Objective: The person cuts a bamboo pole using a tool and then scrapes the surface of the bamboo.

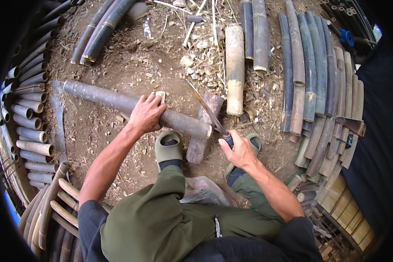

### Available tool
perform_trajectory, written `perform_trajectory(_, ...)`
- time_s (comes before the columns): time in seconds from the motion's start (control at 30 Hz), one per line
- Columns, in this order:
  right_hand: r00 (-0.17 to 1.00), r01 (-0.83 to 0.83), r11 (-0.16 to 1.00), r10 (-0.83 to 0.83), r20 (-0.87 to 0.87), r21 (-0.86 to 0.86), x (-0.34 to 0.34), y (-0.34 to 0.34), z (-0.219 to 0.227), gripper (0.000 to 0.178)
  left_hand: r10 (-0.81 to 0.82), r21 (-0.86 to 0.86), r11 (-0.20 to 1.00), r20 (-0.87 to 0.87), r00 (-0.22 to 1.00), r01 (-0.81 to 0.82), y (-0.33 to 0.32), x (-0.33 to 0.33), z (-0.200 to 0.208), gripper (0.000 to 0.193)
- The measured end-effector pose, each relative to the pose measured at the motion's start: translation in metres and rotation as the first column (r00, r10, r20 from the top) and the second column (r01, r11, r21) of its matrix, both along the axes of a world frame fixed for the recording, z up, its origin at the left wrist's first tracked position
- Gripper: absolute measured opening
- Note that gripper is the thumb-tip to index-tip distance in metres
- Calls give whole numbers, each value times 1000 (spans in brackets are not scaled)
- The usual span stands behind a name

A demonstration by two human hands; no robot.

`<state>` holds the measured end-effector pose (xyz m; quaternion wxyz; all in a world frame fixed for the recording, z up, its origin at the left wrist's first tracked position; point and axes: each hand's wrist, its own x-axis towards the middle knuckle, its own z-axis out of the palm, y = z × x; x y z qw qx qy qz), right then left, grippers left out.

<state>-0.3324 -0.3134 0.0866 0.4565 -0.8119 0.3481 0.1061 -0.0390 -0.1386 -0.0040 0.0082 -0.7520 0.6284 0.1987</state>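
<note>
My left hand is wrapped over a thick grey-brown bamboo pole, toward its near right end. A small pale piece shows beside its fingertips; whether the hand touches it I cannot tell. The pole slants from the far left to a pale cut end close to my right hand, lying across a short wooden log. Closed round a dark handle, my right hand holds a long narrow-bladed knife, its blade pointing up and left past the pole's cut end.
Partly scraped bamboo lies ahead, by a heap of pale chips. Bamboo poles are laid in rows on the right, with a broad metal blade on them. Cut bamboo tubes are stacked left. A clear plastic bag lies between my legs.
</note>
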Motion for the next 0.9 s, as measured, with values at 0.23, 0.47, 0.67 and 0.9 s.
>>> perform_trajectory(0.23, 965, -23, 979, 75, 253, -202, -4, 17, 0, 35, 24, 38, 999, -56, 998, -22, -6, 4, -8, 57)
perform_trajectory(0.47, 991, -14, 999, 20, 134, -48, 4, 13, 4, 32, 40, 122, 992, -62, 997, -32, 8, -17, -10, 58)
perform_trajectory(0.67, 984, -131, 977, 108, -141, -167, -23, 3, -47, 34, 26, 42, 999, -5, 1000, -26, -10, -5, 3, 52)
perform_trajectory(0.9, 968, 152, 985, -132, 214, -81, -9, -18, 2, 29, 163, 390, 921, -334, 928, -22, -26, 0, 23, 98)
